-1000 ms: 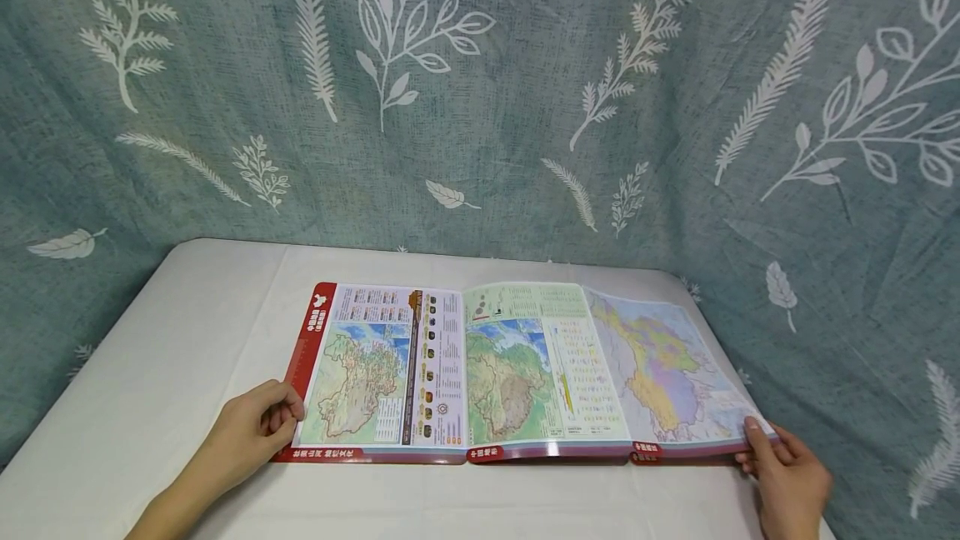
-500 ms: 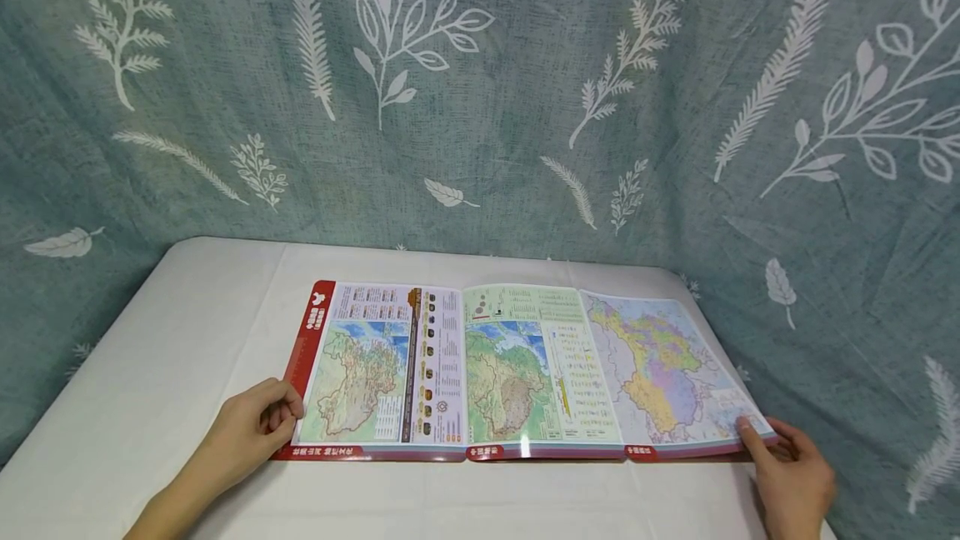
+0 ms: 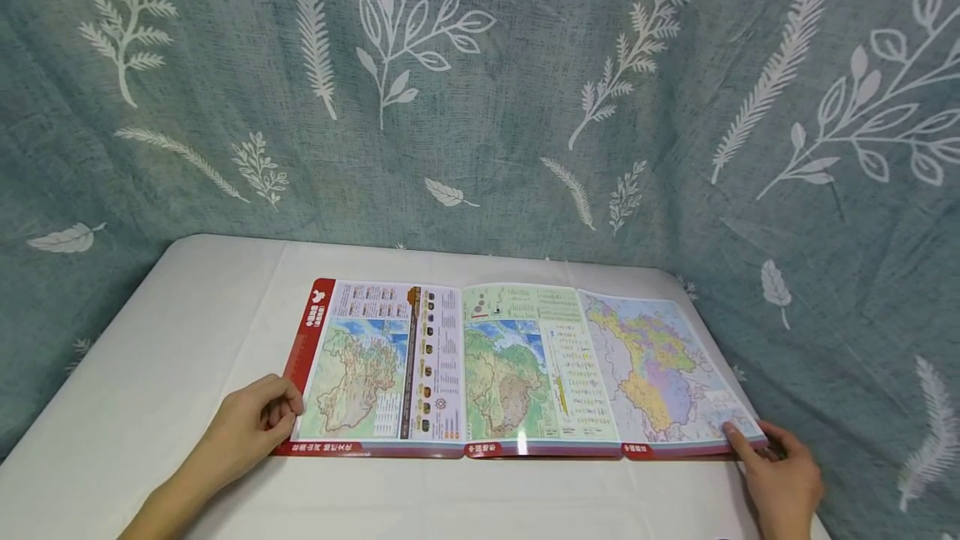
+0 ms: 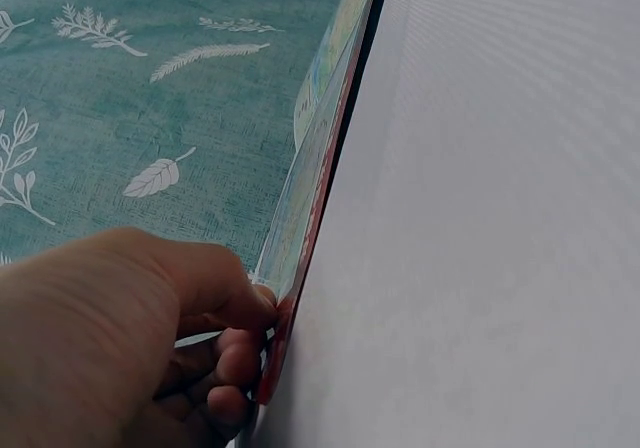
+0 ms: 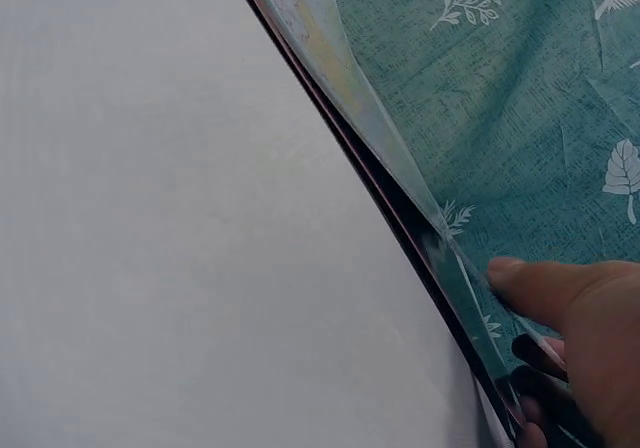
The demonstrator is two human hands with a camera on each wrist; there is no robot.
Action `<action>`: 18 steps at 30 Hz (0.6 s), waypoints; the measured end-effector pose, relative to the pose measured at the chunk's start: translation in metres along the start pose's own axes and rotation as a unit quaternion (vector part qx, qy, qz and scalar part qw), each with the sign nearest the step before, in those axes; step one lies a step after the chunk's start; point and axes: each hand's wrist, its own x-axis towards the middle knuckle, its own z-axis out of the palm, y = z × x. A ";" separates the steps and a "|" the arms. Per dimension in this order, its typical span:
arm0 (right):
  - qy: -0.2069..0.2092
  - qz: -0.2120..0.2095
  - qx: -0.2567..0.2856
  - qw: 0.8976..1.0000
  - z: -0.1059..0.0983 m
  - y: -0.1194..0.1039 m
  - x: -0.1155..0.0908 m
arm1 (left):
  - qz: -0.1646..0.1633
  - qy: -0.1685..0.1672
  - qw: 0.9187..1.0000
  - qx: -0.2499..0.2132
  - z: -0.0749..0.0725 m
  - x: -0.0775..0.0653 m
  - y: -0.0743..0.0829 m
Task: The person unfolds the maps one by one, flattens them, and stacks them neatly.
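Observation:
A folding map point(image 3: 438, 357) lies spread in three panels across the white table, with a red strip down its left edge and red tabs along its near edge. My left hand point(image 3: 251, 419) pinches the lower left edge; in the left wrist view its thumb and forefinger meet on the red corner of the map point(image 4: 322, 173). At the lower right corner, my right hand point(image 3: 783, 469) grips the coloured right panel, thumb on top and fingers underneath. A dark gap shows between the layers of the map point(image 5: 340, 58) in the right wrist view.
A white cloth covers the table point(image 3: 525, 498). Behind it and down its right side hangs a teal curtain point(image 3: 480, 182) with white leaf prints. The map's right corner reaches close to the table's right edge.
My right hand has shifted slightly left with the right panel's corner, and that panel now lies flatter, its doubled red tab showing as one. My left hand holds its place.

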 end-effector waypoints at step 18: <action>0.034 -0.022 -0.021 0.999 0.001 0.005 0.000 | -0.037 0.053 0.996 0.057 -0.002 0.001 0.003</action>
